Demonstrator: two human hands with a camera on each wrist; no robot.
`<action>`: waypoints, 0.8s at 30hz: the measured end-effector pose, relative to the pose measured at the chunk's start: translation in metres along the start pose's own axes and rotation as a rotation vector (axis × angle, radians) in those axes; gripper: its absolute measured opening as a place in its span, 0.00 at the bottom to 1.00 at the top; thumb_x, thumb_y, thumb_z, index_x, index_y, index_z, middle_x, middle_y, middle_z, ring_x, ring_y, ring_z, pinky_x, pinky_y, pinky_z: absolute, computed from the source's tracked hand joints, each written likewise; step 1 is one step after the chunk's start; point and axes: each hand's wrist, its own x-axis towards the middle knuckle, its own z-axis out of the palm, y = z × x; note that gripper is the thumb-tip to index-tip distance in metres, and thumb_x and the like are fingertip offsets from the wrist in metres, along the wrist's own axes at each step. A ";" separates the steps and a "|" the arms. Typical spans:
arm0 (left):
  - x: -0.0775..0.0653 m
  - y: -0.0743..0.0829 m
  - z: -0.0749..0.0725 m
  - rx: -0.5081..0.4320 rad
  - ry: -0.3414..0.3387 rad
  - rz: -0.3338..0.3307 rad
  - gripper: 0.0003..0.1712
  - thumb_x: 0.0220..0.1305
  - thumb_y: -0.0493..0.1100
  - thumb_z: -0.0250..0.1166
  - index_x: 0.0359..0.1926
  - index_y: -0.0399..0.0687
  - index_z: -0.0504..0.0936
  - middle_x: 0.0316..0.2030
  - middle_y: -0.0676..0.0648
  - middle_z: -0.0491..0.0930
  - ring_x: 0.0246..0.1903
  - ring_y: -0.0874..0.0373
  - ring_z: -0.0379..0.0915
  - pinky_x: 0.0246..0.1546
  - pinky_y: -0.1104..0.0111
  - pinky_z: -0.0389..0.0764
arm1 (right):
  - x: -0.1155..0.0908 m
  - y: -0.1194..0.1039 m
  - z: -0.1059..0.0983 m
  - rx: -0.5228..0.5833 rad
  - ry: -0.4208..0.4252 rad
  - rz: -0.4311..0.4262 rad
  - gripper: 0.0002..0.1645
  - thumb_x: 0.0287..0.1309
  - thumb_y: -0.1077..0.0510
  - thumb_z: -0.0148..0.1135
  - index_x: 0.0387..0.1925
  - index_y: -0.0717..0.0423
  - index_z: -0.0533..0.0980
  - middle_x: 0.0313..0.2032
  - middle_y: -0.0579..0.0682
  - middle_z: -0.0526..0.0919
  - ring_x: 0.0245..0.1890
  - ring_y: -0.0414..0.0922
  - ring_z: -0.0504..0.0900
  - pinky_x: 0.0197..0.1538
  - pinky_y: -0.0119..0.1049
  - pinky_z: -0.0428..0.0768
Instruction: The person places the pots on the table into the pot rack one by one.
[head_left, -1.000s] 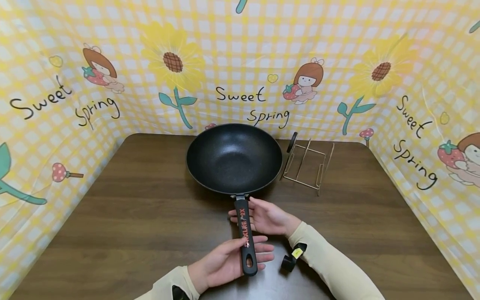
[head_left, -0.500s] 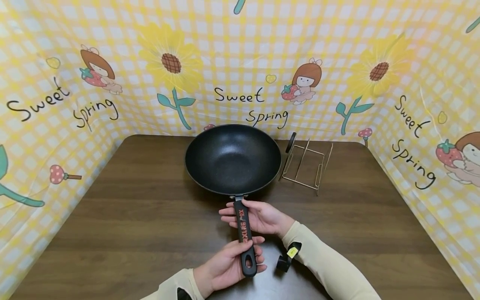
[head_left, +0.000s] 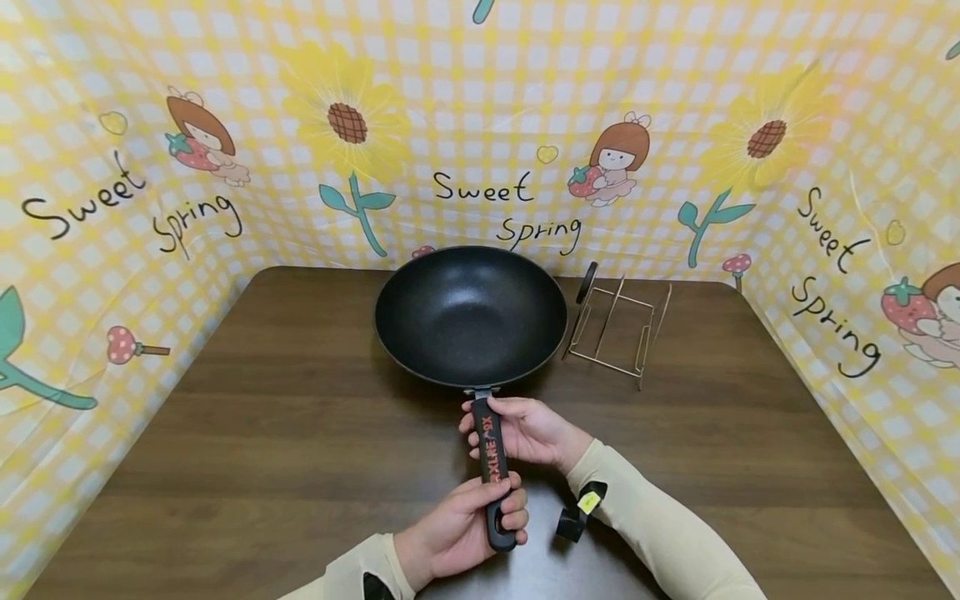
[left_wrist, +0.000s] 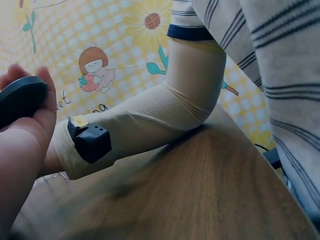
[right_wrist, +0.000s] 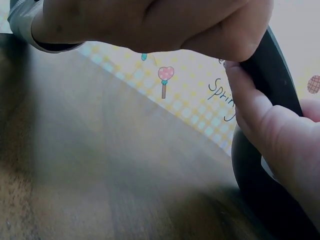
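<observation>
A black wok [head_left: 471, 321] sits towards the back of the wooden table, its handle [head_left: 489, 442] pointing at me. Red lettering runs along the handle. My left hand [head_left: 453, 529] grips the handle near its looped end, thumb on top and fingers wrapped round the far side. Closer to the wok's bowl, my right hand [head_left: 534, 433] holds the same handle, its fingertips curled past the left edge. In the left wrist view the handle's dark end [left_wrist: 22, 100] shows in the left hand. The right wrist view has the right fingers [right_wrist: 275, 125] against the handle, beside the wok's dark side [right_wrist: 250, 185].
A thin gold wire rack [head_left: 607, 358], with a dark rounded piece [head_left: 587, 283] at its upper left, stands right of the wok. A yellow checked cloth [head_left: 480, 108] walls the table [head_left: 300, 433] at the back and sides. A black camera [head_left: 572, 523] hangs from the right wrist.
The fingers of both hands were straighter under the handle and have curled round it. The right hand first slid a little left. Wok and rack keep their places.
</observation>
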 end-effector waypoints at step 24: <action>0.005 -0.004 -0.003 0.002 -0.093 0.093 0.12 0.79 0.39 0.37 0.42 0.54 0.67 0.29 0.57 0.63 0.29 0.66 0.62 0.39 0.71 0.69 | 0.009 -0.002 0.002 -0.042 -0.032 -0.001 0.18 0.76 0.66 0.25 0.46 0.58 0.66 0.35 0.48 0.69 0.36 0.40 0.72 0.49 0.35 0.77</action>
